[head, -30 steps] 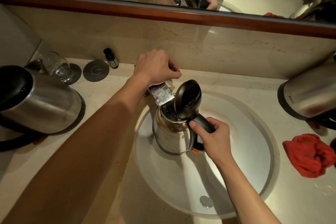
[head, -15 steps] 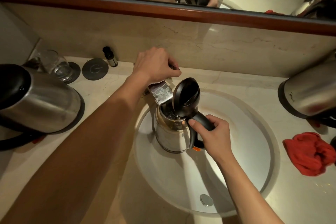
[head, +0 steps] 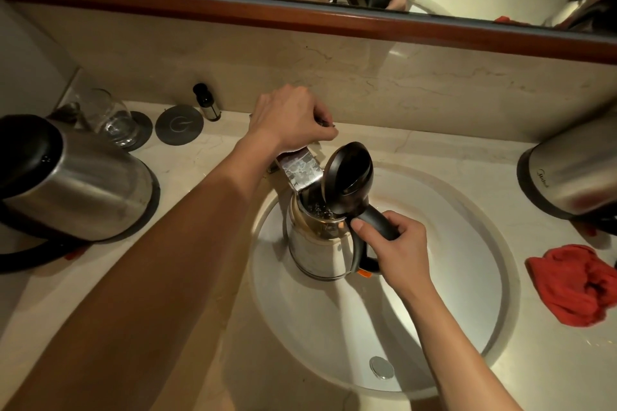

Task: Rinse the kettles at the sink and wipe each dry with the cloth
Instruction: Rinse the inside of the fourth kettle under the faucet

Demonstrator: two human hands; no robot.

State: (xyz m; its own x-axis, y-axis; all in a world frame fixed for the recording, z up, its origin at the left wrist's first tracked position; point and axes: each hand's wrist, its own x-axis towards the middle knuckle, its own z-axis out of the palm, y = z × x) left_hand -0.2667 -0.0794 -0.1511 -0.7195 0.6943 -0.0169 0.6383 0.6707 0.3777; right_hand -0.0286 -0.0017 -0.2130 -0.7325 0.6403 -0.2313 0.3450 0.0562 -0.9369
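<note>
A steel kettle (head: 317,247) with its black lid (head: 349,177) flipped up stands under the flat chrome tap spout (head: 300,170) in the white sink (head: 434,277). Water is bubbling inside its mouth. My right hand (head: 397,250) grips its black handle. My left hand (head: 290,117) grips the tap lever behind the spout. A second steel kettle (head: 76,183) sits on the counter at the left. A third kettle (head: 574,173) is at the right edge. The red cloth (head: 574,284) lies crumpled on the counter right of the sink.
A drinking glass (head: 107,117) on a dark coaster, a second round coaster (head: 179,124) and a small dark bottle (head: 207,102) stand at the back left. The sink drain (head: 381,368) is near the front. A wood-framed mirror (head: 300,15) runs along the wall.
Both hands and the kettle keep their places; the view has only shifted slightly.
</note>
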